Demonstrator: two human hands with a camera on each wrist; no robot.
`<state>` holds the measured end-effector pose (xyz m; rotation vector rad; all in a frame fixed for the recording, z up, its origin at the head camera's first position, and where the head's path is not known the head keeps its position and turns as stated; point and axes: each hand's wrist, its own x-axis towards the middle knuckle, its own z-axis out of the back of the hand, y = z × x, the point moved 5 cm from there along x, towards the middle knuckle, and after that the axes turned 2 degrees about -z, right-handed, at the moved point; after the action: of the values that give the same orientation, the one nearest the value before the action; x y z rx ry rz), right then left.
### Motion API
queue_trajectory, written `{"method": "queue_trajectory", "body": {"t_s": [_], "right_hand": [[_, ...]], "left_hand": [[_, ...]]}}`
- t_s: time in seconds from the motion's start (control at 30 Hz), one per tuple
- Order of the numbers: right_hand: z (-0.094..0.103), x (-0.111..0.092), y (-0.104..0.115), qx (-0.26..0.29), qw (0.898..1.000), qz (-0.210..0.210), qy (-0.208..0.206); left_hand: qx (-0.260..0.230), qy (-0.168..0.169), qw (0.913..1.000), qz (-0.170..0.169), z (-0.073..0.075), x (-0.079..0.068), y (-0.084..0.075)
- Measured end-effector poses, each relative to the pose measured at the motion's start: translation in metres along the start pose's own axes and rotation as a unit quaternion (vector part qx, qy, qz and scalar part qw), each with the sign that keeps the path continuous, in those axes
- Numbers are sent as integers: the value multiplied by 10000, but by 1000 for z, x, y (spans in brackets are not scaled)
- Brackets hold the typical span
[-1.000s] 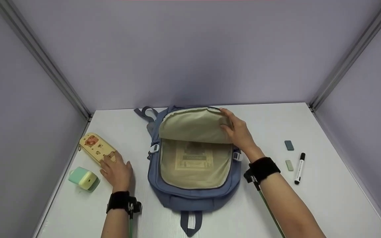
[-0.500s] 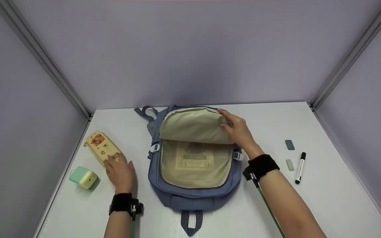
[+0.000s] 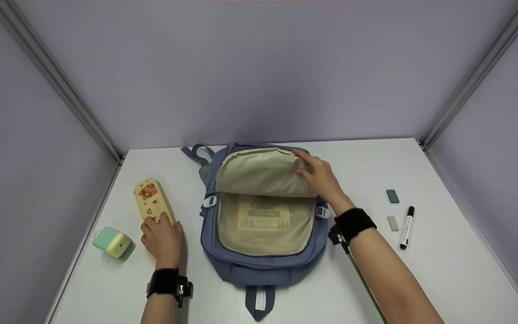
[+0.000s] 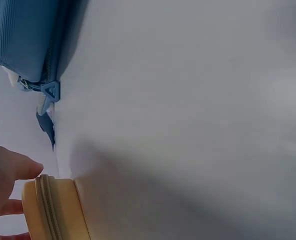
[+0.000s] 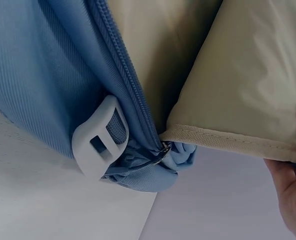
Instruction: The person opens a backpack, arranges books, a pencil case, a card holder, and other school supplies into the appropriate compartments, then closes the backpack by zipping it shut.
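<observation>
A blue backpack [image 3: 223, 265] lies on the table with its front compartment unzipped and the beige-lined flap [image 3: 263, 175] folded back. The flap's right edge is pinched between the thumb and fingers of my right hand [image 3: 324, 180]; the right wrist view also has this flap edge [image 5: 228, 141] beside the hand. At the left, my left hand [image 3: 163, 240] grips the near end of a yellow pencil case [image 3: 153, 198] printed with small pictures. In the left wrist view, my thumb is at the zipped side of the pencil case [image 4: 70, 210] and the fingers are across its top.
A green and yellow boxy item [image 3: 114, 243], possibly a pencil sharpener, stands left of my left hand. Right of the backpack lie a dark green eraser [image 3: 392, 196], a pale green eraser [image 3: 392, 223] and a black-capped marker [image 3: 407, 227]. Panels [image 3: 259, 72] wall the table.
The pencil case has moved right, toward the backpack, and turned more upright in the head view, with my left hand on it. My right hand stays at the flap, shifting only slightly.
</observation>
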<state>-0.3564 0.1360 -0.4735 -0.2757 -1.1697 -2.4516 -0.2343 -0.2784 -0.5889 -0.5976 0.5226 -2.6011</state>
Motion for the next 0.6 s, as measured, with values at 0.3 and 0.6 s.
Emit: {"method": "queue_trajectory", "body": {"t_s": [0.3, 0.6], "right_hand": [[-1, -1, 2, -49, 9999, 90, -121], [-1, 0, 3, 21, 9998, 143, -156]], "left_hand": [[-180, 77, 9997, 126, 2, 1, 5], [-430, -582, 9973, -122, 17, 3, -1]]}}
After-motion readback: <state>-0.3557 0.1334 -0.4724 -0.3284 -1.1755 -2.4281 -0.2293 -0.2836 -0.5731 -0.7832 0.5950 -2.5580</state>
